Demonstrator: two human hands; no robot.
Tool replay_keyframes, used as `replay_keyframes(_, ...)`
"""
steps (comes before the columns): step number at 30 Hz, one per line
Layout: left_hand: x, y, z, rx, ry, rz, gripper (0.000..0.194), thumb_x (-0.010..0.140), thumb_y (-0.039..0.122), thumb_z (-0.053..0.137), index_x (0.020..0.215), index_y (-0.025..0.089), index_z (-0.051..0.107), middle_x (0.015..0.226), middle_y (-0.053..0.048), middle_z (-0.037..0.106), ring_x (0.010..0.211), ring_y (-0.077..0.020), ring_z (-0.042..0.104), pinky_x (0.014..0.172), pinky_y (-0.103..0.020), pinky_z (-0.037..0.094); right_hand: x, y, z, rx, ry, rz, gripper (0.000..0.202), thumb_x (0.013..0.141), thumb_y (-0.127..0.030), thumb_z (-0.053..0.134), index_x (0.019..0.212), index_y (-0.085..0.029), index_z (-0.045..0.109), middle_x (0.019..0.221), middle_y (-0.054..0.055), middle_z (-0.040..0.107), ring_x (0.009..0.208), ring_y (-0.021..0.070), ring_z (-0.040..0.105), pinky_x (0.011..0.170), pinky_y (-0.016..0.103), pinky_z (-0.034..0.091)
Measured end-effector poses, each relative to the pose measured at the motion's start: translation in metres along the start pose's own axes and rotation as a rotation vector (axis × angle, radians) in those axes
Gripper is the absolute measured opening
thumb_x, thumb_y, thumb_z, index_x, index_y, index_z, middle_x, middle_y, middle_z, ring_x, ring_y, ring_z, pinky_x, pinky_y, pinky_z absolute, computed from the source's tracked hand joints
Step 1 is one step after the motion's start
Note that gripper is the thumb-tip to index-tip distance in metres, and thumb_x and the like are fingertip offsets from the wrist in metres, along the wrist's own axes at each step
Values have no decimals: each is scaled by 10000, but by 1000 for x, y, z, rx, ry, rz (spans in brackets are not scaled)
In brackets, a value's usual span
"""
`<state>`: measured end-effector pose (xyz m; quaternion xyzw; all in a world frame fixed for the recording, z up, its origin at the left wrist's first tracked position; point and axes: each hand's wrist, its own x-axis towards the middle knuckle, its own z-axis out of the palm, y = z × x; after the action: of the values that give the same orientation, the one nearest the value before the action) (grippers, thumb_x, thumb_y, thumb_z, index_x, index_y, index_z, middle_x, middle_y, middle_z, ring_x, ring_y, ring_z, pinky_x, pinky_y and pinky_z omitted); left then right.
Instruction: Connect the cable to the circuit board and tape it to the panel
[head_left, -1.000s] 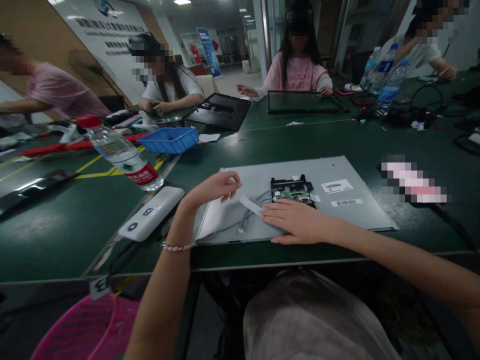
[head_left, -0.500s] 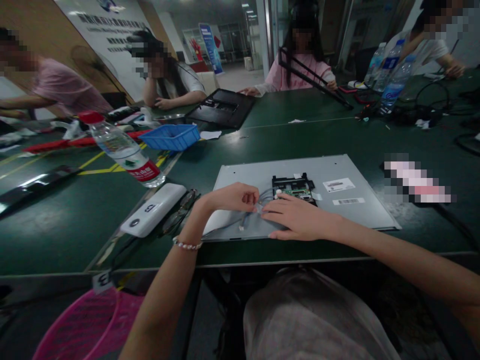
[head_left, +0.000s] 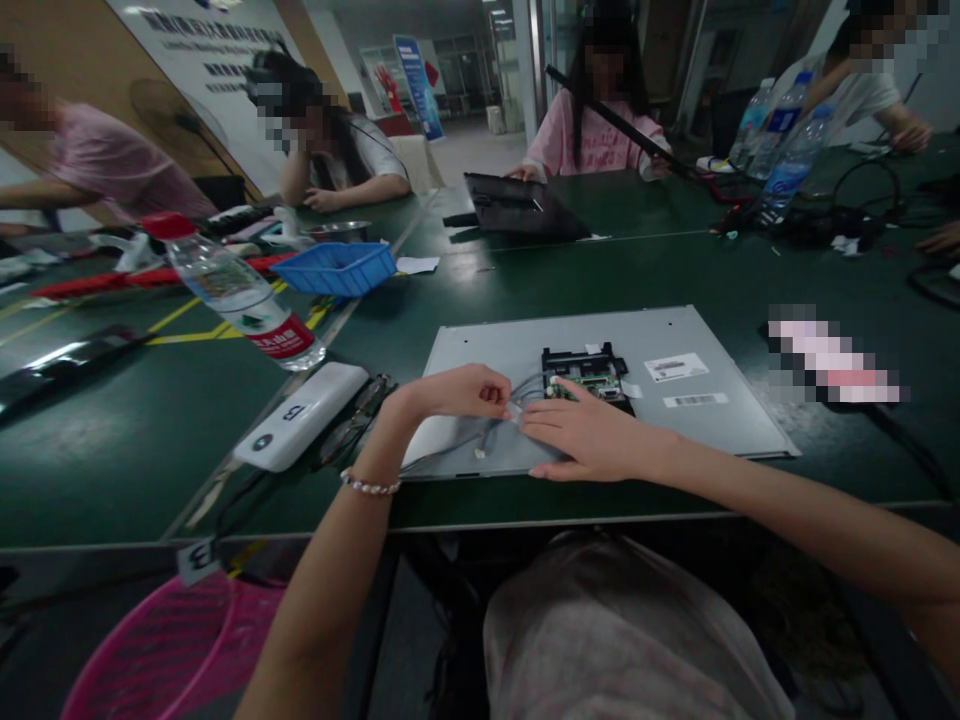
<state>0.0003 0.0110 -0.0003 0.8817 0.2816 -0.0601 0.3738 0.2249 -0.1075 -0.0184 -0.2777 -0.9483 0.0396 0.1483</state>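
Observation:
A grey metal display panel (head_left: 480,350) lies flat on the green table, back side up. Near its middle sits a black bracket (head_left: 559,358) with a green circuit board (head_left: 600,384). Grey cables (head_left: 527,384) run leftward from the board. My left hand (head_left: 471,390) is closed in a pinch over the panel's left part, at one end of a small translucent strip of tape (head_left: 515,411). My right hand (head_left: 585,432) rests over the panel just below the board, fingers stretched out, its fingertips by the strip. A loose cable connector (head_left: 480,453) lies below my left hand.
To the left are a white power bank (head_left: 300,415), eyeglasses (head_left: 352,425), a water bottle (head_left: 240,300) and a blue tray (head_left: 337,268). A pink basket (head_left: 172,650) hangs below the table edge. Across the table, a co-worker (head_left: 600,140) handles a dark panel (head_left: 521,208).
My hands stay in nearly the same place, the left still pinching by the strip. Across the table, the co-worker has tilted the dark panel up and moved it rightward.

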Motion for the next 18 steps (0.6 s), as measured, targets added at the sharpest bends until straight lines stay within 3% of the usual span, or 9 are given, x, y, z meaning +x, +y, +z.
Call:
replay_keyframes(9,-6,0,-3,72,8,-118,320,779,446,564,695,148,648,570,25,556,530,-89,433,512,-211,296,1,-5,1,-106,14,-44,455,949,-463,388,1124,-96,591,1169,172,646,1186,270,520,1055,499,275)
replay_keyframes(18,-7,-3,-5,120,11,-132,289,768,370,506,652,142,640,551,15,541,518,-93,411,505,-219,281,1,-4,2,-107,18,-53,413,938,-442,428,1055,-97,621,1110,162,670,1128,258,553,1048,464,294)
